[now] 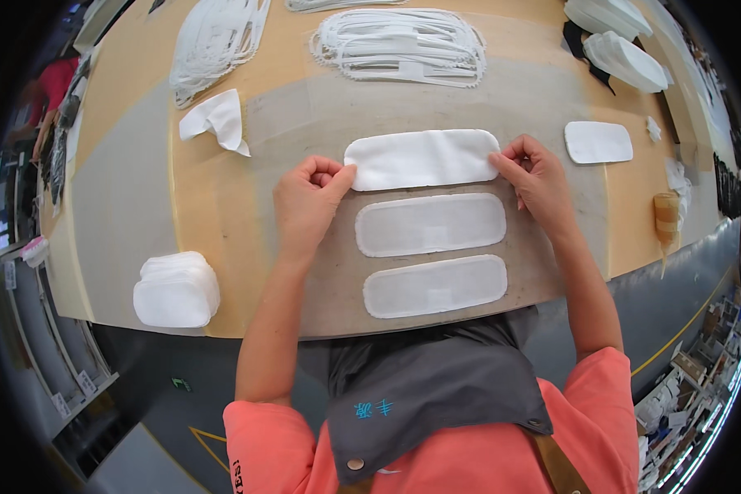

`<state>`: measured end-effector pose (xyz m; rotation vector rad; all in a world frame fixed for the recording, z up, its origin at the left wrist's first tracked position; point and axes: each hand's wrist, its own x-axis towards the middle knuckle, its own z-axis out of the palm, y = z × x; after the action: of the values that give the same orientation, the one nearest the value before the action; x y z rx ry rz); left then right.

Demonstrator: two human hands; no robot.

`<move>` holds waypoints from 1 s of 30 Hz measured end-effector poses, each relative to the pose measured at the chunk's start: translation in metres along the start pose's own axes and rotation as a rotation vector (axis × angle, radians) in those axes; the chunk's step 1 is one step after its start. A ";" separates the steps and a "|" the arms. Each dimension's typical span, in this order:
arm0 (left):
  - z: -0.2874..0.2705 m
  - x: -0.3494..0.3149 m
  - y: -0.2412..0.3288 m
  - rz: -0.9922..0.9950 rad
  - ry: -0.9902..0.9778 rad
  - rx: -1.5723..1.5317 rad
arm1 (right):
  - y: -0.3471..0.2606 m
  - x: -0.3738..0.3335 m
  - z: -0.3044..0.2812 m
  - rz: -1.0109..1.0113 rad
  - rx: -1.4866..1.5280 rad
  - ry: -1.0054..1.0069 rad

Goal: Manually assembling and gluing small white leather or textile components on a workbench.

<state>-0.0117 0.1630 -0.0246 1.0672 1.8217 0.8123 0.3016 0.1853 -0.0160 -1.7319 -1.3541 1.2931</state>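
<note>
A long white fabric pad (pixel 421 160) with rounded ends lies stretched between my two hands, at the far end of a column of similar pads. My left hand (pixel 308 202) pinches its left end between thumb and fingers. At the right end, my right hand (pixel 538 179) grips the edge with thumb and forefinger. Just nearer to me lies a second pad (pixel 431 226), flat, with a faint paler square at its middle. Nearest the table edge is a third pad (pixel 435 286) with the same kind of square.
On the table (pixel 543 99), a stack of white pads (pixel 176 290) stands at left, below a crumpled white cloth (pixel 219 122). Bundles of white strips (pixel 399 48) lie at the back. At right are a single pad (pixel 598 142), more stacked pads (pixel 626 62) and an amber bottle (pixel 666 216).
</note>
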 end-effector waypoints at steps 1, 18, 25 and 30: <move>0.000 0.000 0.000 0.004 0.004 0.006 | 0.000 0.000 0.000 0.000 0.005 0.001; 0.003 0.001 -0.004 0.054 -0.010 -0.064 | 0.000 -0.002 0.000 -0.057 -0.047 0.036; 0.002 0.001 -0.007 0.106 -0.015 -0.054 | 0.001 0.000 0.001 -0.064 -0.076 0.034; 0.002 0.000 -0.005 0.105 -0.004 -0.043 | 0.003 0.000 0.003 -0.087 -0.085 0.051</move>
<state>-0.0115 0.1616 -0.0295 1.1437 1.7484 0.9069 0.2999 0.1842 -0.0198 -1.7300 -1.4573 1.1518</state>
